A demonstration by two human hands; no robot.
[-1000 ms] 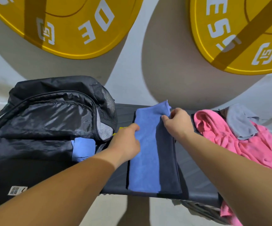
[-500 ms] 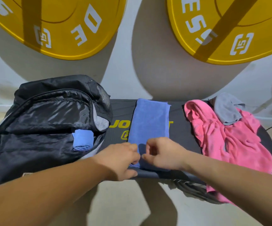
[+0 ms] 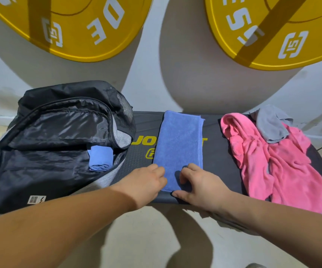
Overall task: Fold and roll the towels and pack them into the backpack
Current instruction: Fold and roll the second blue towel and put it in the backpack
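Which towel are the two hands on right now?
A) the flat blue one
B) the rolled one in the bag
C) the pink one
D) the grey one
A: the left hand and the right hand both hold the near end of the flat blue towel lying on the bench.

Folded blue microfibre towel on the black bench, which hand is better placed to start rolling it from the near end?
Probably the right hand: its curled fingers sit on the near end of the folded blue microfibre towel, thumb at its edge. The left hand only touches its left side.
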